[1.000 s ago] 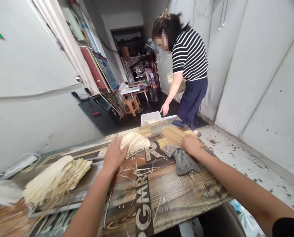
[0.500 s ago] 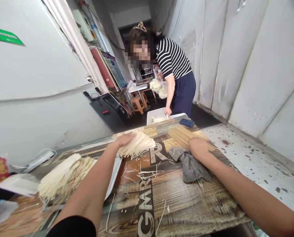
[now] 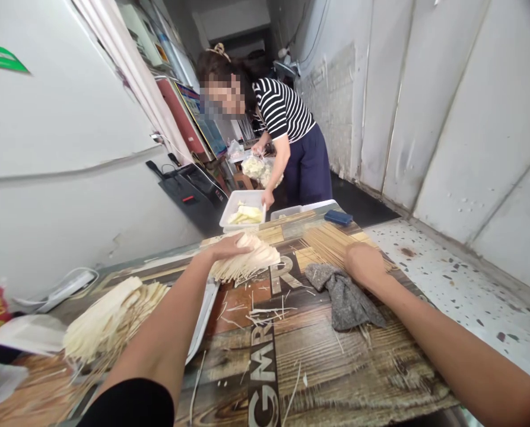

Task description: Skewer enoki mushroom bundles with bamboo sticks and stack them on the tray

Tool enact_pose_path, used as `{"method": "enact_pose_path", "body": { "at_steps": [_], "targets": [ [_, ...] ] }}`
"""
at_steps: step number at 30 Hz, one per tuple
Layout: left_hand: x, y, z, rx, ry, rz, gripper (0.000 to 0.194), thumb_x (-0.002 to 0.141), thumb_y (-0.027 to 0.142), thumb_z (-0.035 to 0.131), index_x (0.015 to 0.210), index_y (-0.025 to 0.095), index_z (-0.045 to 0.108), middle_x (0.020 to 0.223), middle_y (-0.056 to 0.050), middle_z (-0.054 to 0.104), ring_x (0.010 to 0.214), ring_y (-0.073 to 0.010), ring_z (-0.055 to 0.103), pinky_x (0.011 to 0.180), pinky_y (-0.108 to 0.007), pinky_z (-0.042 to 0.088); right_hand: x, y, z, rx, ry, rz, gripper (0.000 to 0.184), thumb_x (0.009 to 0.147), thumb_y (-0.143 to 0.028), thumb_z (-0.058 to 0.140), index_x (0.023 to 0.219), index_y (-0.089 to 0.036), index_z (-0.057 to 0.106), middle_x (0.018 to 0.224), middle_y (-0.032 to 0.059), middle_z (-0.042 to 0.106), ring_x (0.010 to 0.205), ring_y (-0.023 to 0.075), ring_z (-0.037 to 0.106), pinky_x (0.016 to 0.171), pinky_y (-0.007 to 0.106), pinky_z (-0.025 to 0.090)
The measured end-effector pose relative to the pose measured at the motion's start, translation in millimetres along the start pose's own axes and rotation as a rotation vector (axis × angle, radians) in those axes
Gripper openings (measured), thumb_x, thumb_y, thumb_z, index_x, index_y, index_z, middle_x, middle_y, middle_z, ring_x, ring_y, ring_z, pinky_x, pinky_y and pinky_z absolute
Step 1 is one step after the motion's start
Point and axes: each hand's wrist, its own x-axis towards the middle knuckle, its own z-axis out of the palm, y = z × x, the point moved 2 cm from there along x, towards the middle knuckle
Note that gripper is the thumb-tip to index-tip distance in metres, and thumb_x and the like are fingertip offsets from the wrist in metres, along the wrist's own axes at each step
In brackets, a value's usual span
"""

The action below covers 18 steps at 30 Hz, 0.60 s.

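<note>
My left hand (image 3: 229,247) lies on a pile of pale, thin-layered food strips (image 3: 258,252) at the table's far side, thumb stretched over it and the other fingers mostly hidden. On the right, my right hand (image 3: 365,264) is curled down over a spread of thin bamboo skewers (image 3: 329,244). Its fingertips are turned away, so what they grip does not show. A grey cloth (image 3: 351,299) lies crumpled just below that hand. A second fan of pale strips on skewers (image 3: 113,320) rests on the left, partly behind my left forearm.
Loose white shreds (image 3: 269,311) litter the wood-patterned table (image 3: 345,373). A blue box (image 3: 338,217) sits near the far right corner. Beyond the far edge, a person in a striped top (image 3: 286,112) bends, holding a white tub (image 3: 243,207) and plastic bags (image 3: 262,169). A wall stands at left.
The other person has moved left and raised the white tub, whose pale yellow contents now show. My hands stay almost where they were; the right is slightly farther right in the picture.
</note>
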Motion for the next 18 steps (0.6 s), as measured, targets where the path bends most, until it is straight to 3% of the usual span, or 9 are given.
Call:
{"method": "enact_pose_path", "body": {
  "at_steps": [5, 14, 18],
  "targets": [
    [3.4, 1.5, -2.9, 0.001, -0.112, 0.011, 0.107, 0.064, 0.078, 0.055, 0.146, 0.013, 0.034, 0.149, -0.013, 0.039, 0.134, -0.0322, 0.041, 0.108, -0.037, 0.032, -1.3, 2.2, 0.7, 0.011, 0.037, 0.002, 0.030, 0.090, -0.034, 0.060, 0.111, -0.011, 0.060, 0.109, 0.0101, 0.062, 0.093, 0.0197, 0.062, 0.079, 0.038, 0.053],
    [3.8, 3.8, -7.4, -0.049, -0.132, 0.048, 0.092, 0.068, 0.071, 0.057, 0.142, 0.017, 0.043, 0.143, -0.010, 0.049, 0.129, -0.0325, 0.048, 0.106, -0.038, 0.035, -2.8, 1.9, 0.0, 0.004, 0.070, 0.031, 0.027, 0.091, -0.033, 0.059, 0.106, -0.011, 0.061, 0.099, 0.0073, 0.064, 0.082, 0.0163, 0.063, 0.071, 0.033, 0.054],
    [8.1, -3.4, -3.8, -0.082, -0.127, 0.084, 0.076, 0.075, 0.060, 0.063, 0.138, 0.020, 0.047, 0.141, -0.009, 0.052, 0.127, -0.0310, 0.049, 0.107, -0.042, 0.035, -3.4, 1.4, -2.8, 0.002, 0.079, 0.024, 0.025, 0.092, -0.033, 0.058, 0.106, -0.012, 0.061, 0.097, 0.0058, 0.064, 0.080, 0.0154, 0.063, 0.070, 0.033, 0.054]
  ]
}}
